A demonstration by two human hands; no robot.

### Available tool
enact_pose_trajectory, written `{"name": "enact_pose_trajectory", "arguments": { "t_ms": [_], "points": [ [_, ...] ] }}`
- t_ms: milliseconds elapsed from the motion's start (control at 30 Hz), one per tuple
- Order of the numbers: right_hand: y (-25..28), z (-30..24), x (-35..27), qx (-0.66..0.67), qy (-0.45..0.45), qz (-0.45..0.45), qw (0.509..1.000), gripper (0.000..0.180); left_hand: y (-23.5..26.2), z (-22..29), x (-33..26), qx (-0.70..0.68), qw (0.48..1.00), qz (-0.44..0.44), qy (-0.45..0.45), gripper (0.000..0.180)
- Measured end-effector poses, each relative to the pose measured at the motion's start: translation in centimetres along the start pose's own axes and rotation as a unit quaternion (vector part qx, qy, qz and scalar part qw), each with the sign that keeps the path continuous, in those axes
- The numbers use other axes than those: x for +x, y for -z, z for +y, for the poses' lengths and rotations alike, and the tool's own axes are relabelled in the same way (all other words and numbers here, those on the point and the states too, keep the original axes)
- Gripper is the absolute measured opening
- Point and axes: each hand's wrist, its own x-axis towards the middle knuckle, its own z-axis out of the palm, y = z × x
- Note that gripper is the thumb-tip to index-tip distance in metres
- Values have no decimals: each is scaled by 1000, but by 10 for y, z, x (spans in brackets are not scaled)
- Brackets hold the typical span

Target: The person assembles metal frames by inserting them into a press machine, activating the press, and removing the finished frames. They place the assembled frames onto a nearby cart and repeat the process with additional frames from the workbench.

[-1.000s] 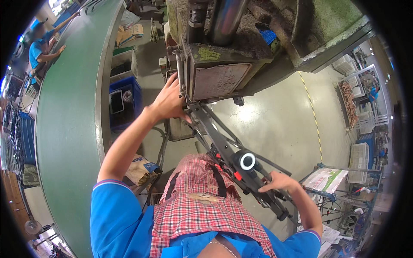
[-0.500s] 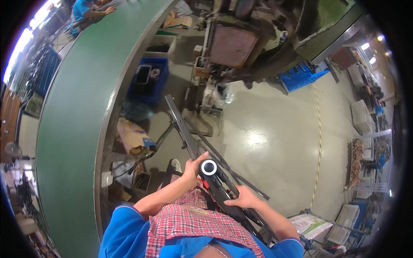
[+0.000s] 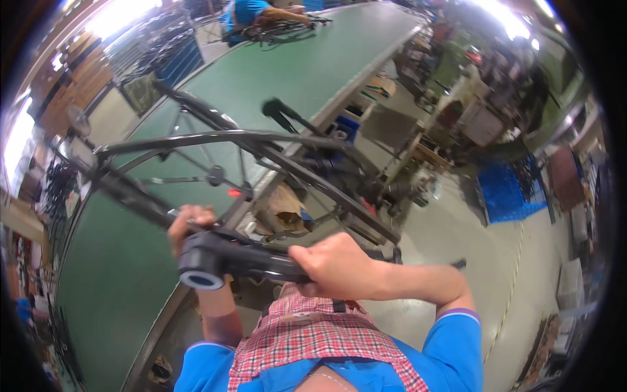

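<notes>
A large dark grey tubular metal frame, with several bars and thin rods, is held up in front of me, partly over the green table. My left hand is closed around a thick tube beside a black joint, whose round end carries a pale ring. Around the black bar to the right of that joint, my right hand is wrapped. Some far parts of the frame are smeared by motion, and its exact kind cannot be made out.
The long green table runs from the near left to the far side, where a person in a blue shirt works. A blue crate stands on the floor at the right. Beneath the table edge lies a brown paper sack.
The frame was low beside the table, pointing away from me; now it is raised, turned and spread leftward over the table. Both hands have come up with it, and my view has swung left.
</notes>
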Motion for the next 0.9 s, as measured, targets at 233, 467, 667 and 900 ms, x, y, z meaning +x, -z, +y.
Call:
{"name": "enact_pose_trajectory", "arguments": {
  "t_ms": [233,467,667,900],
  "points": [
    [-79,-56,218,-160,191,-55,967,18,157,140,-30,7,958,204,-202,15],
    [-220,-14,320,-295,255,-164,906,9,245,100,-102,-29,905,421,-43,22],
    [-269,24,279,-152,231,-166,946,24,239,90,-113,-37,900,431,59,43],
    [-264,41,225,-31,109,-80,990,51,318,100,-56,-18,881,463,94,28]
  ]
}}
